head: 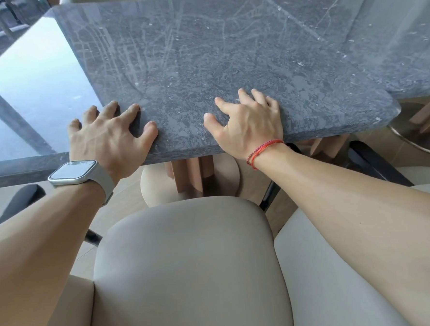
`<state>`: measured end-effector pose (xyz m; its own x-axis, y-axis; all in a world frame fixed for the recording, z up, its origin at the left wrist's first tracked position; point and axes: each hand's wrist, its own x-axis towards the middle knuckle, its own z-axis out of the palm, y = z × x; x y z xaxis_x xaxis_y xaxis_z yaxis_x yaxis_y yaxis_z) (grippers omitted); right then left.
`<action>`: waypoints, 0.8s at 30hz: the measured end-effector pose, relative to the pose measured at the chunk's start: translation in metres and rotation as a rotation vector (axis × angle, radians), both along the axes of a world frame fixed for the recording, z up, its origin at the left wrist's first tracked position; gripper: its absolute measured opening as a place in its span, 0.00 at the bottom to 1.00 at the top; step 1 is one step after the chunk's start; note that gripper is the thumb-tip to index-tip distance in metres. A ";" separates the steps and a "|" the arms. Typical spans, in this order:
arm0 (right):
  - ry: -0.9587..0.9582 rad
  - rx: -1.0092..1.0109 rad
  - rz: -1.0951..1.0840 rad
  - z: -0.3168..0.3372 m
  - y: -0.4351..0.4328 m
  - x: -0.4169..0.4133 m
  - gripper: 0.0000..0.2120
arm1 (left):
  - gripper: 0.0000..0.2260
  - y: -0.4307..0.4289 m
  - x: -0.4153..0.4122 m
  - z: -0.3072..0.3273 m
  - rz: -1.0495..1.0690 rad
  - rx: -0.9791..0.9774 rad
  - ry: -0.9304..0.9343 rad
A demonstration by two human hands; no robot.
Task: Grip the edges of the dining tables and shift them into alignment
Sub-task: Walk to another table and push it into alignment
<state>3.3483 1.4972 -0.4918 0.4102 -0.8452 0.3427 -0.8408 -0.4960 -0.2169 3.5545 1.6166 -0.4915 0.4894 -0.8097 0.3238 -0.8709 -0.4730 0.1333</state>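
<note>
From the head camera, three grey stone tabletops meet edge to edge: a middle table [202,62] skewed against a left table [28,86] and a right table [390,38]. Both hands rest flat on the middle table's near edge, fingers spread apart, clamped on nothing. The left hand [109,136] sits at the corner where the middle top overlaps the left one; the right hand [252,125] lies toward the centre. Directly below, a beige chair [187,265] crowds the near edge between the forearms, with a second chair [328,269] touching its right side. A wooden pedestal [192,174] stands under the middle top. More chair backs line the far edge.
</note>
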 end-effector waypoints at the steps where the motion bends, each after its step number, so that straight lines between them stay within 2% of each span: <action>1: 0.005 0.001 -0.002 0.000 -0.001 0.000 0.28 | 0.29 -0.001 0.001 0.000 0.000 -0.001 0.004; 24: 0.000 -0.008 0.003 0.003 -0.025 0.012 0.28 | 0.32 -0.025 0.009 0.002 0.019 -0.011 0.018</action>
<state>3.3601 1.4724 -0.4891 0.4128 -0.8410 0.3496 -0.8393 -0.5004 -0.2127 3.5637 1.5919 -0.4896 0.5100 -0.7968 0.3240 -0.8595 -0.4875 0.1539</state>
